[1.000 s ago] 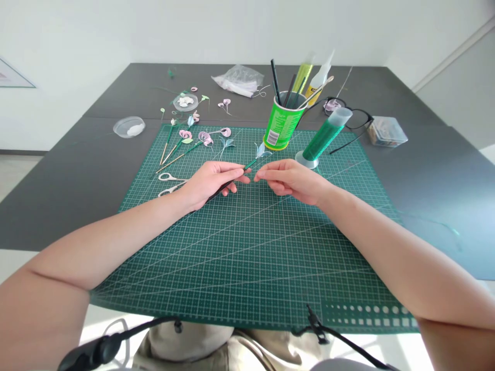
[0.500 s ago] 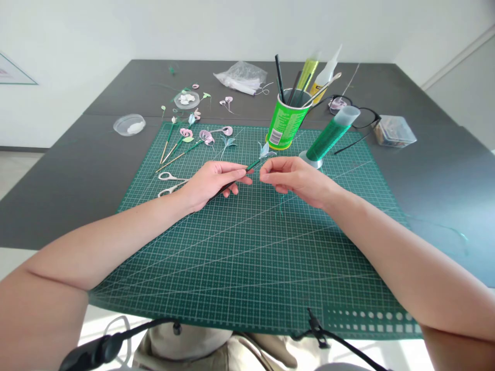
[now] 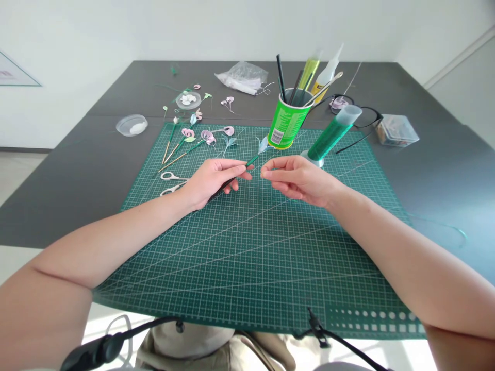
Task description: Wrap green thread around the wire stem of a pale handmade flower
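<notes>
My left hand (image 3: 218, 180) is closed around a thin dark stick, its upper part wrapped in green (image 3: 252, 160). A pale blue flower (image 3: 264, 146) tops this stick, tilted up to the right. Just right of the stem, my right hand (image 3: 296, 178) is closed in a pinch. Half a second ago a green thread hung below this hand; now the thread is too fine to make out. White-handled scissors (image 3: 169, 175) lie partly hidden behind my left wrist. Past my left hand are several pink flowers on sticks (image 3: 208, 137) and a loose blue flower (image 3: 230, 142).
On the green cutting mat (image 3: 247, 257) stand a green can (image 3: 288, 123) of tools and a green spool (image 3: 332, 135). Glasses (image 3: 367, 117), a clear box (image 3: 398, 130), a glue bottle (image 3: 327, 77), a plastic bag (image 3: 243, 77) and small dishes (image 3: 131, 125) lie on the dark table.
The blue flower on the stick has turned a little, and its petals look closer together. The green thread end below my right hand no longer shows. Both hands stay nearly in place.
</notes>
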`<action>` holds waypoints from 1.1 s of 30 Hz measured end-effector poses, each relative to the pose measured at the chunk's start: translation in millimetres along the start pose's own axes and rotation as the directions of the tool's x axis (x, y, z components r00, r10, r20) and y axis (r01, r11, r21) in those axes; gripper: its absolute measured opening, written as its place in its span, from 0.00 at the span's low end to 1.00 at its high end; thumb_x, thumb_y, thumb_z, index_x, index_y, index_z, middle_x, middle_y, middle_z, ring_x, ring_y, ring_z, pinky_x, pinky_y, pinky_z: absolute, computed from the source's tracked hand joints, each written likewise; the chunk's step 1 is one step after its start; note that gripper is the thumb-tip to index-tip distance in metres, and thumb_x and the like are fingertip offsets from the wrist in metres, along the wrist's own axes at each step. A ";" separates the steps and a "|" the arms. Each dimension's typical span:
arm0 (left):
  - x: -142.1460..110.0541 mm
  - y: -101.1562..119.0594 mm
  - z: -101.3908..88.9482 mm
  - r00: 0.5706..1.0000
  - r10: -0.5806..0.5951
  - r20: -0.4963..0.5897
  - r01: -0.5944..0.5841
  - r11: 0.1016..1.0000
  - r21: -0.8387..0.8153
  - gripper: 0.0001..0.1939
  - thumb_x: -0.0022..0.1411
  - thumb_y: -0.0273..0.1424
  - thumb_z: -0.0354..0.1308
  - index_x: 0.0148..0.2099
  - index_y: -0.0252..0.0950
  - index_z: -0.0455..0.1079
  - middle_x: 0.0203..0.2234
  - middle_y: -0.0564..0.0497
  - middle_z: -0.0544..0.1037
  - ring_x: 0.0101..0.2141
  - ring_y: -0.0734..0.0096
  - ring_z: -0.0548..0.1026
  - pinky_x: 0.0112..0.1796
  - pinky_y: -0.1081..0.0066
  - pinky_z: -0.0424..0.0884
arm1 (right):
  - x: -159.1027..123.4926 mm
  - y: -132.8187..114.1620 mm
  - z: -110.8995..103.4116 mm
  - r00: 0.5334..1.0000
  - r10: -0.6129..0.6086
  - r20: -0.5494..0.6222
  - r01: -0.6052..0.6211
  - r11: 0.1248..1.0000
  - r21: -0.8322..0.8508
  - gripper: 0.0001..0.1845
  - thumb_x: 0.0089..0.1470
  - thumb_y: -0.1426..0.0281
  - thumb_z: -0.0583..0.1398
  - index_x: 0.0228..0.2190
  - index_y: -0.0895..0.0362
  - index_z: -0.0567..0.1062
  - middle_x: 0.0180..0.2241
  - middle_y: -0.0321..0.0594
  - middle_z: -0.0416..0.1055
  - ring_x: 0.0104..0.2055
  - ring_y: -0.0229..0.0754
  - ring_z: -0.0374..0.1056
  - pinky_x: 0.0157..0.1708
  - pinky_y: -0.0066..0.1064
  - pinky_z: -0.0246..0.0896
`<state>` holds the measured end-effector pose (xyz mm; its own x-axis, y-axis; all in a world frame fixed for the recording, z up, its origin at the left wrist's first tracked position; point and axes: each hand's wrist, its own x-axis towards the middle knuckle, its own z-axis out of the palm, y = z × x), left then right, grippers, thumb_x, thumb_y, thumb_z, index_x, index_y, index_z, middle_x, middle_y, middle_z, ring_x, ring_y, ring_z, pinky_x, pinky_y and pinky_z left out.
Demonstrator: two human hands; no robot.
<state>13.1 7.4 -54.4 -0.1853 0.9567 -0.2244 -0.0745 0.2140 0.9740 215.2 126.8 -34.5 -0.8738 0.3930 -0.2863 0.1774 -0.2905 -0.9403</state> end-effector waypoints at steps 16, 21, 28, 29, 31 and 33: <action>3.6 -3.1 -1.8 0.999 0.030 -0.018 -0.030 0.999 0.027 0.12 0.66 0.36 0.68 0.46 0.33 0.85 0.39 0.45 0.85 0.23 0.81 0.67 0.22 0.77 0.60 | -4.5 -2.1 9.9 0.999 -0.043 -0.008 0.040 0.982 -0.184 0.13 0.54 0.64 0.72 0.31 0.58 0.77 0.15 0.23 0.52 0.19 0.28 0.41 0.20 0.29 0.30; 3.4 -3.1 -3.1 0.999 0.046 0.003 -0.046 0.999 0.026 0.12 0.65 0.37 0.69 0.42 0.33 0.84 0.39 0.45 0.85 0.23 0.82 0.67 0.22 0.77 0.60 | -5.6 -2.0 14.3 0.998 -0.044 -0.035 0.037 0.983 -0.179 0.19 0.47 0.60 0.77 0.30 0.58 0.77 0.15 0.22 0.50 0.19 0.28 0.40 0.20 0.29 0.29; 2.9 -1.5 -1.2 0.999 0.044 0.007 -0.044 0.998 0.047 0.12 0.65 0.37 0.68 0.38 0.32 0.83 0.39 0.45 0.85 0.23 0.82 0.67 0.21 0.77 0.60 | -6.4 0.4 19.7 0.988 -0.117 -0.100 0.104 0.986 -0.131 0.19 0.46 0.59 0.76 0.28 0.59 0.76 0.15 0.23 0.53 0.18 0.27 0.41 0.19 0.29 0.31; 2.7 -0.7 -0.8 0.999 0.045 0.004 -0.045 0.997 0.056 0.12 0.65 0.37 0.68 0.37 0.31 0.82 0.39 0.44 0.85 0.23 0.83 0.67 0.21 0.78 0.59 | -6.5 0.6 19.4 0.987 -0.128 -0.102 0.111 0.982 -0.154 0.18 0.48 0.60 0.75 0.28 0.59 0.77 0.15 0.23 0.53 0.18 0.28 0.42 0.19 0.29 0.31; 2.2 0.9 -0.4 0.999 0.049 -0.008 -0.048 0.995 0.089 0.12 0.66 0.36 0.67 0.36 0.31 0.82 0.40 0.44 0.86 0.22 0.83 0.66 0.20 0.78 0.58 | -7.1 1.0 17.8 0.974 -0.200 -0.103 0.162 0.942 -0.292 0.14 0.53 0.63 0.72 0.28 0.59 0.78 0.14 0.23 0.51 0.18 0.28 0.42 0.19 0.29 0.33; 1.9 2.0 -0.4 0.998 0.056 -0.025 -0.052 0.989 0.136 0.12 0.66 0.36 0.66 0.37 0.31 0.82 0.39 0.44 0.86 0.21 0.84 0.65 0.20 0.78 0.57 | -8.5 2.2 15.7 0.928 -0.365 -0.079 0.272 0.805 -0.527 0.08 0.57 0.69 0.68 0.28 0.59 0.80 0.14 0.23 0.49 0.18 0.28 0.42 0.20 0.29 0.36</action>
<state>12.3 9.5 -52.9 -0.2137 0.9620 -0.1699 0.0691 0.1883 0.9797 215.9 109.0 -31.2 -0.8398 0.5392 0.0629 0.1436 0.3324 -0.9322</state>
